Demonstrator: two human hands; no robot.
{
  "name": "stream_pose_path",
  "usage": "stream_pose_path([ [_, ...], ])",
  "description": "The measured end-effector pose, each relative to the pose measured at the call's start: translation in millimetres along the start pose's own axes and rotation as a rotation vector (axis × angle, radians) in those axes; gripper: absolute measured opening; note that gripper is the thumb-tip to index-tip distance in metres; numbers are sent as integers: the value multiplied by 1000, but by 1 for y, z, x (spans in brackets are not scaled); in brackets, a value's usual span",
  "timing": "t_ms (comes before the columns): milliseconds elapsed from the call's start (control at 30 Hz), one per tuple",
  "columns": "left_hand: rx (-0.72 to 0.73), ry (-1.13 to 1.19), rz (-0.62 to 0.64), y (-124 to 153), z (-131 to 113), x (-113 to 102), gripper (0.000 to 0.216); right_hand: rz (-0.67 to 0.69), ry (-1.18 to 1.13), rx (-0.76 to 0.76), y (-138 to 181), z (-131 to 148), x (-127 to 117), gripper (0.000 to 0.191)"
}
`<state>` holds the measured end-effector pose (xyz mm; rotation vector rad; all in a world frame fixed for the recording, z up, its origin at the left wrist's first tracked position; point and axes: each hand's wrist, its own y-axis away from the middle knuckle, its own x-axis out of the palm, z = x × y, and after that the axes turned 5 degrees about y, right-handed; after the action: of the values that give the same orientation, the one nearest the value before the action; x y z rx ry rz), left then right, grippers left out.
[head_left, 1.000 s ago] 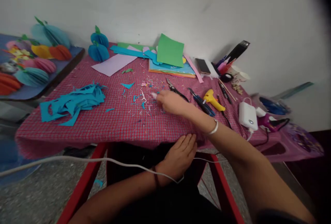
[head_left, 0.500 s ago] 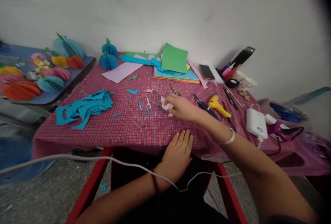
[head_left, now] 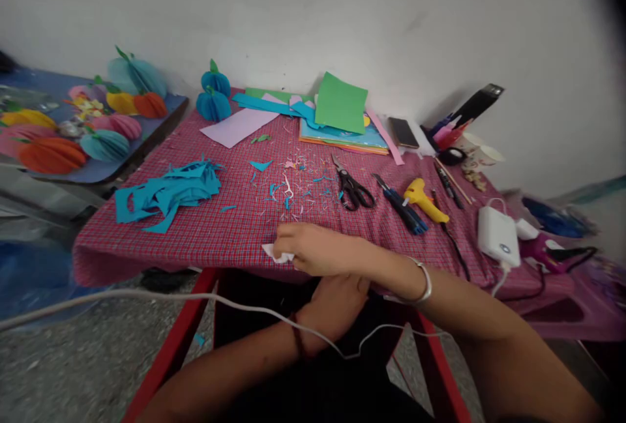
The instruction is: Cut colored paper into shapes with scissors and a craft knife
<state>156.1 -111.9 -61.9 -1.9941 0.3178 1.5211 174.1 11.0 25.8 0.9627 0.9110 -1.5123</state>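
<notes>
Right hand (head_left: pixel 317 250) pinched on white scrap (head_left: pixel 276 255) at edge of tablecloth (head_left: pixel 225 234) — left hand (head_left: pixel 332 309) just beneath, fingers hidden, grip unclear.

**Room/bg notes**

Wall (head_left: pixel 342 12): plain off-white, matte. Floor (head_left: pixel 73 371): grey speckled, terrazzo-like. Main table (head_left: pixel 235 234) has its back edge at the wall, w/ red metal legs (head_left: pixel 169 345) and a red-checked cloth (head_left: pixel 122 260). 2nd table (head_left: pixel 92 172) on the left has a blue top and dark edge. Light soft, even.

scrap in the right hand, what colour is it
White, best in the head view: the scrap sits pinched under the right hand.
</notes>
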Motion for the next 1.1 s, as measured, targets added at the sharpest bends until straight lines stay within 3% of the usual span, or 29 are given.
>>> stream_pose_path([
  [67, 3, -13, -16, 0, 0, 1, 51, 4, 27, 55, -6, -12, 0, 24],
  [167, 17, -37, -36, -1, 1, 2, 59, -147, 205, 417, -9, -37, -14, 22],
  [233, 26, -34, -39, -1, 2, 4, 59, -186, 171, 379, -13, -37, -18, 24],
  [367, 48, -8, -50, 1, 3, 9, 50, -46, -9, 11, -28, -15, 0, 29],
  [433, 40, -20, -57, -1, 1, 8, 51, -20, 14, 76, -31, -22, 2, 25],
  [533, 54, -12, -45, -13, 1, -6, 53, -85, 150, 386, -28, -50, -18, 21],
  [633, 194, 51, -6, -20, 17, -35, 49, -185, 150, 366, -34, -53, -39, 25],
  [733, 265, 98, 55, -1, 53, -65, 59, -225, 59, 174, -53, -21, -27, 34],
  [867, 131, 106, 189, 53, 106, -87, 80, -65, 139, 82, -73, 3, 9, 29],
  [967, 129, 69, 216, 83, 127, -90, 80, 29, 296, 195, -61, -22, 8, 25],
  [1067, 117, 64, 191, 93, 129, -87, 79, -49, 404, 465, -42, -42, -9, 23],
  [1100, 114, 67, 180, 93, 127, -85, 78, -76, 400, 491, -40, -40, -11, 22],
])
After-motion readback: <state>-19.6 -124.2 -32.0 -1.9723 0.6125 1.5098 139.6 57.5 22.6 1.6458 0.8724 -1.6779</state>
